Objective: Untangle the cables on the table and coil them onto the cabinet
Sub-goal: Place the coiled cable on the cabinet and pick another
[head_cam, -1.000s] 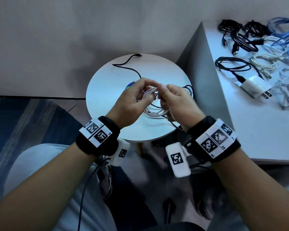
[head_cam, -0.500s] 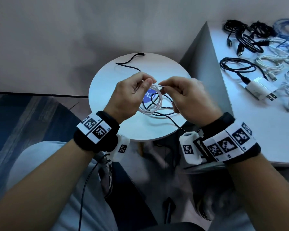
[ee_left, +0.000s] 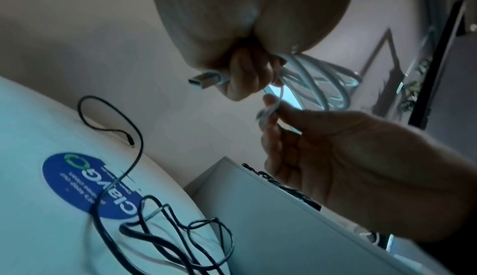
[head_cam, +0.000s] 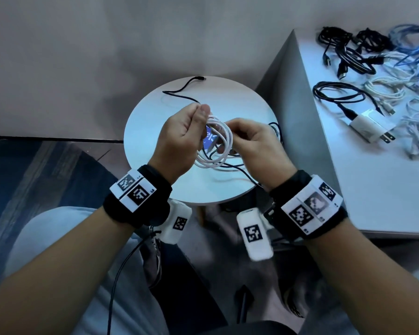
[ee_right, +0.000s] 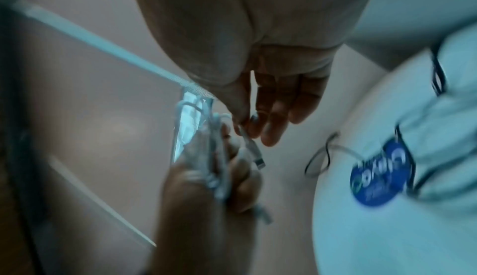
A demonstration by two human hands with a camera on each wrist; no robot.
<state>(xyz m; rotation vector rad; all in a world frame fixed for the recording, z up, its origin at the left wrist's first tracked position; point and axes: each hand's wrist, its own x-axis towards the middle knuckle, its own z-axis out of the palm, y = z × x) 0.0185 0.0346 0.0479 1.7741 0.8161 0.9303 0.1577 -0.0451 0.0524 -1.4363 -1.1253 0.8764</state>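
Note:
Above the round white table I hold a white cable wound into a coil of several loops. My left hand grips the coil at its top, and the cable's USB plug sticks out past the fingers. My right hand pinches the cable's free end with its small plug beside the coil. A black cable lies loose on the table under my hands, tangled near the blue sticker. The white cabinet stands to the right.
Several coiled cables, black, white and blue, lie on the cabinet top, with a white charger plug among them. A grey wall runs behind the table. My knees sit below it, over a dark striped rug.
The white coil has grown by a loop and hangs lower. My left hand has shifted its grip to the coil's top, and my right hand has brought the free end in beside it.

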